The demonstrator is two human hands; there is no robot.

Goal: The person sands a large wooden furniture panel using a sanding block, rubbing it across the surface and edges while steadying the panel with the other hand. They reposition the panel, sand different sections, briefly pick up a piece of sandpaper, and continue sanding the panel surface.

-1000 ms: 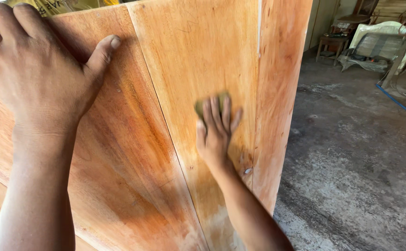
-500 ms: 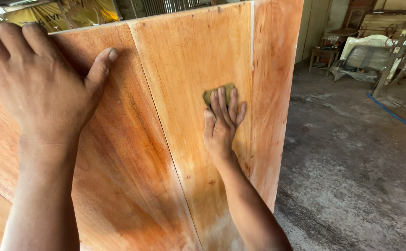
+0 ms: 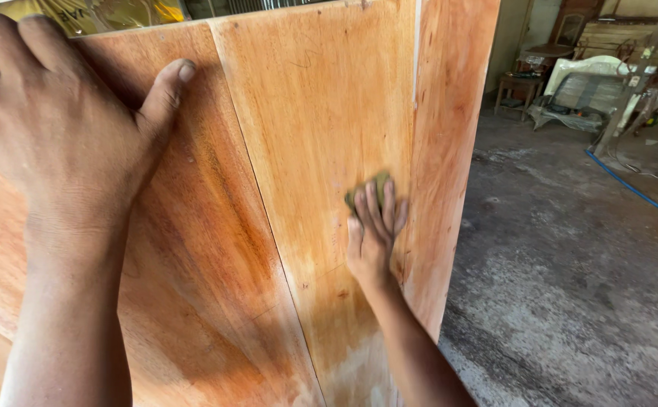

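Note:
A tall orange-brown wooden panel [image 3: 306,136] made of joined boards fills the left and middle of the head view. My left hand [image 3: 65,143] lies flat on its upper left part, fingers spread, thumb pointing up and right. My right hand [image 3: 374,234] presses a small greenish sanding pad [image 3: 365,192] against the panel near its right edge strip; only the pad's top edge shows above my fingertips.
A grey dusty concrete floor [image 3: 570,271] stretches to the right of the panel. At the far back right stand a small wooden table [image 3: 521,83] and a pale bench [image 3: 581,94]. A blue hose [image 3: 634,192] runs across the floor.
My right hand with the pad has slid up and slightly right along the panel. My left hand stays planted on the upper left; the view has shifted a little.

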